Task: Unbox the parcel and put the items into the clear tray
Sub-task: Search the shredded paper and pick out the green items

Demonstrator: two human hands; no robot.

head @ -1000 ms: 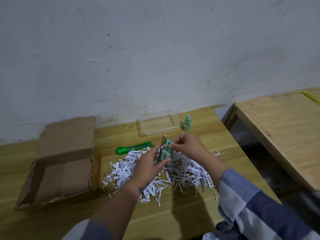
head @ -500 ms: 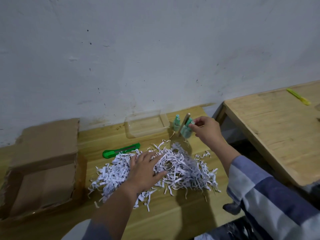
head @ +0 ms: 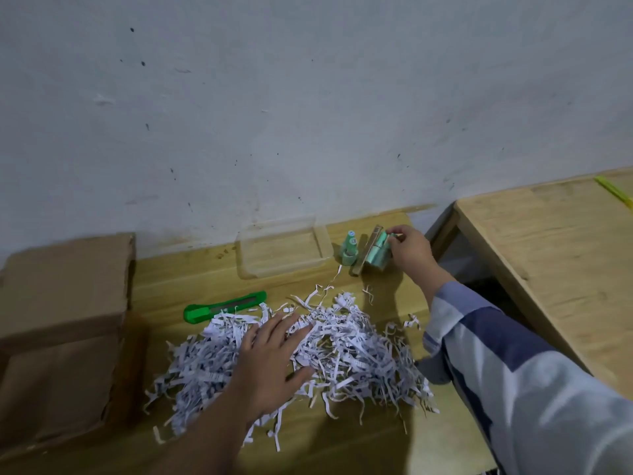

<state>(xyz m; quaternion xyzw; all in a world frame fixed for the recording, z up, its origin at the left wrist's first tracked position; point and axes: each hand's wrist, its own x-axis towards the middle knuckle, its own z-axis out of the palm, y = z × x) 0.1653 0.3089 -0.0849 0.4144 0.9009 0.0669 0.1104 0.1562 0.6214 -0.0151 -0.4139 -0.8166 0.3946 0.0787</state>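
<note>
The clear tray (head: 284, 246) sits by the wall at the back of the table, with nothing visible inside it. Just right of it stands a small green bottle (head: 349, 250). My right hand (head: 409, 252) is shut on a green pack backed with card (head: 375, 252), which it holds down at the table surface beside that bottle. My left hand (head: 270, 358) lies flat, fingers spread, on a pile of shredded white paper (head: 359, 351) in the middle of the table. The opened cardboard parcel box (head: 61, 323) stands at the left.
A green utility knife (head: 224, 306) lies between the shredded paper and the tray. A second wooden table (head: 548, 255) stands to the right across a gap, with a yellow-green object (head: 615, 192) at its far edge. The wall runs close behind the tray.
My right hand carried the green pack from above the paper pile to the back right, down beside the small bottle. My left hand let go of it and dropped flat onto the shredded paper.
</note>
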